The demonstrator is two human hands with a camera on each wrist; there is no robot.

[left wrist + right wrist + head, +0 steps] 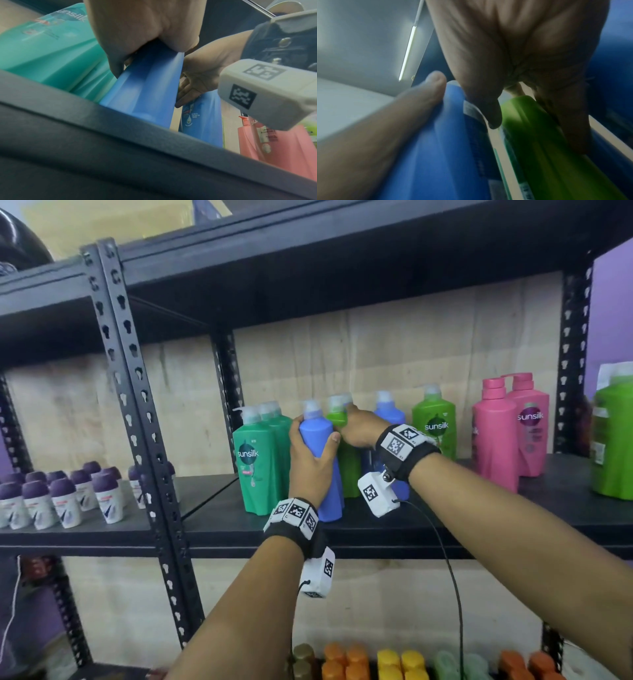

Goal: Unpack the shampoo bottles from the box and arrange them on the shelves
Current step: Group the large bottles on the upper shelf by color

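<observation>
A blue shampoo bottle (330,494) stands near the front of the black shelf (445,529), and my left hand (308,460) grips its upper body, thumb on the right side. In the left wrist view the left hand (142,33) wraps the same blue bottle (145,94). Just behind it my right hand (358,424) holds a light green bottle (349,470) near its shoulder. The right wrist view shows the right hand (522,54) with thumb and fingers on either side of the green bottle (539,135), beside the blue bottle (445,148). No box is in view.
Teal bottles (257,460) stand left of the blue one. Another blue bottle (390,414), a green one (435,422), pink bottles (496,436) and a large green bottle (613,440) stand to the right. Small purple-capped roll-ons (61,498) fill the left shelf past the upright (137,405). Coloured caps (376,662) show below.
</observation>
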